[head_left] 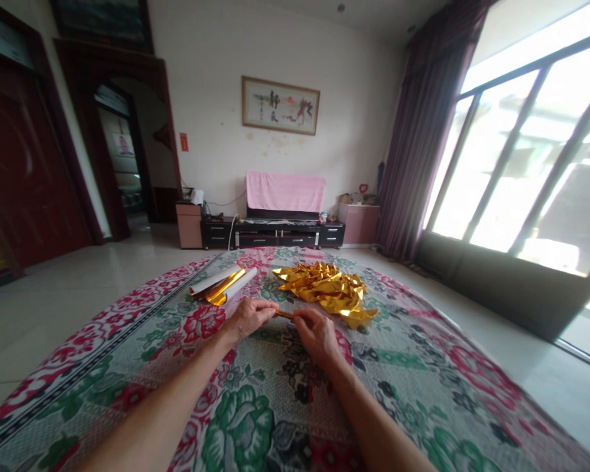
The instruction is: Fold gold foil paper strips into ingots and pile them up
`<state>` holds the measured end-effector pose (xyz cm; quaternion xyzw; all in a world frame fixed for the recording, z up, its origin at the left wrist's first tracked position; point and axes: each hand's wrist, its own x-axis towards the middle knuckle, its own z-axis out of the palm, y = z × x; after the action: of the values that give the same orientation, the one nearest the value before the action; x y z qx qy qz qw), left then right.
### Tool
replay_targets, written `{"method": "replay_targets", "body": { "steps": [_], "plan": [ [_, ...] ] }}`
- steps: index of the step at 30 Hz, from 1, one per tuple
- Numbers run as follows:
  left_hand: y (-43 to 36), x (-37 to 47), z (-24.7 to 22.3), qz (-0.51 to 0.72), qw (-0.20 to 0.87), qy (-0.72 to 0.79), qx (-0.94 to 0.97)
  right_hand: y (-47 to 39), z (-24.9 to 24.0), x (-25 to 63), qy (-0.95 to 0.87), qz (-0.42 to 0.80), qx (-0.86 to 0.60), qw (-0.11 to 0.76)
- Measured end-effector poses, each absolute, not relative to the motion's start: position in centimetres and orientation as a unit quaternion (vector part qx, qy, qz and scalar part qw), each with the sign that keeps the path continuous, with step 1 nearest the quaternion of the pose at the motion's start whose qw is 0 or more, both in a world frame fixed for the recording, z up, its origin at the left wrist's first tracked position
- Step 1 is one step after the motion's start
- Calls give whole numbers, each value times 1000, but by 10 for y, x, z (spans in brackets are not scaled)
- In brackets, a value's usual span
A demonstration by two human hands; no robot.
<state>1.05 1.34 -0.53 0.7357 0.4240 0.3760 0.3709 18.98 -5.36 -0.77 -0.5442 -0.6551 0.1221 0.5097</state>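
Left hand and right hand each pinch one end of a narrow gold strip, which spans the gap between them over the floral cloth. Shiny gold foil lies heaped just beyond the right hand, rolled gold-and-white sheets beyond the left

Near the far edge of the cloth, rolled sheets lie left of a foil pile; before both, between left hand and right hand, a strip.

Window glaring at right; left side dim; edges stretched.
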Motion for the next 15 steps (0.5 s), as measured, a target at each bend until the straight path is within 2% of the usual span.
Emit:
{"method": "replay_targets", "body": {
  "steps": [15],
  "plan": [
    [3, 28, -5, 410, 190, 400, 797, -47, -9, 194, -602, 155, -595, 509]
  ]
}}
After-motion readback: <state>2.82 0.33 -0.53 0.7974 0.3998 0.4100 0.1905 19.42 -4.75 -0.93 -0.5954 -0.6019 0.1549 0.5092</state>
